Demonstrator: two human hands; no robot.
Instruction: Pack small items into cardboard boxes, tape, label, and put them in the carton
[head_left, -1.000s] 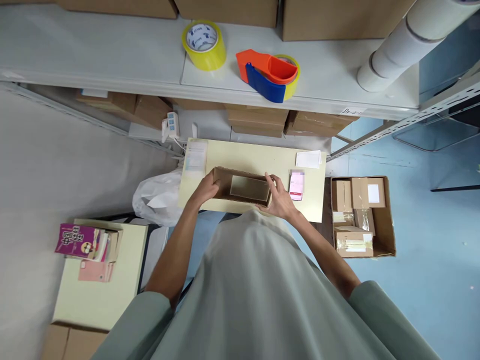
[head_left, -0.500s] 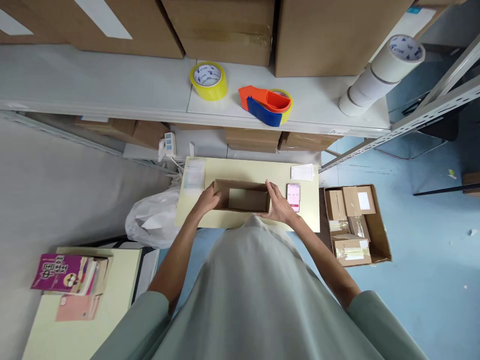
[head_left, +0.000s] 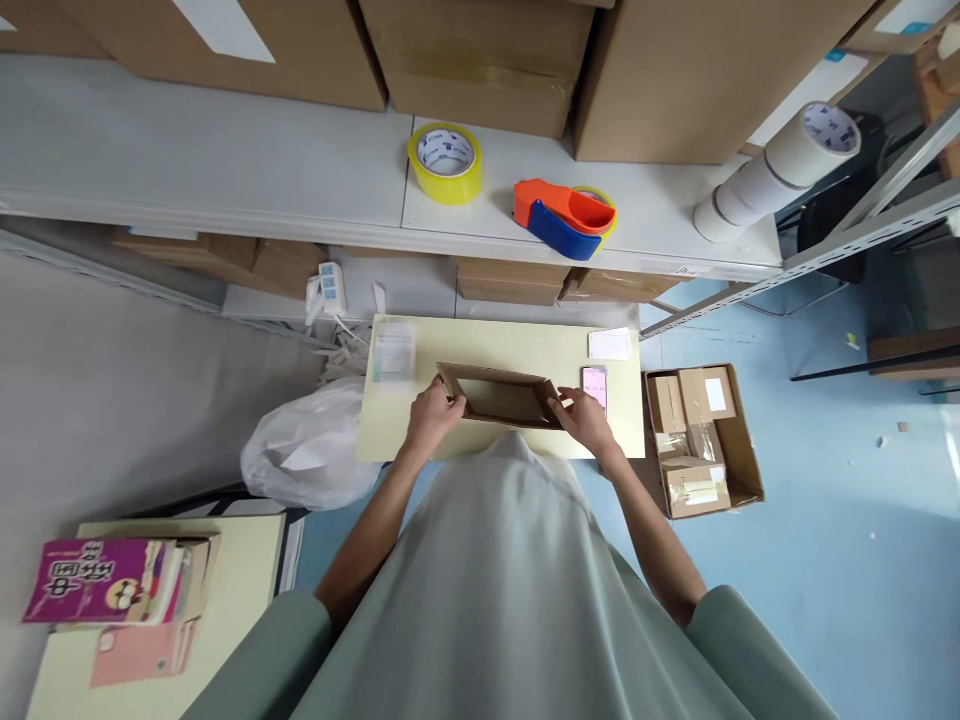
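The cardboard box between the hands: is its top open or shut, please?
Open: between the left hand and the right hand, the box shows its inner walls, with no flap across the top.

A free strip runs along the far edge of the surface [head_left: 495, 335], between the flat sheet [head_left: 394, 352] at the far left corner and the white slips [head_left: 609, 344] at the far right. The open carton [head_left: 501, 376] obstructs the middle; the phone [head_left: 594, 380] narrows the right edge; the shelf [head_left: 262, 150] bounds the far side.
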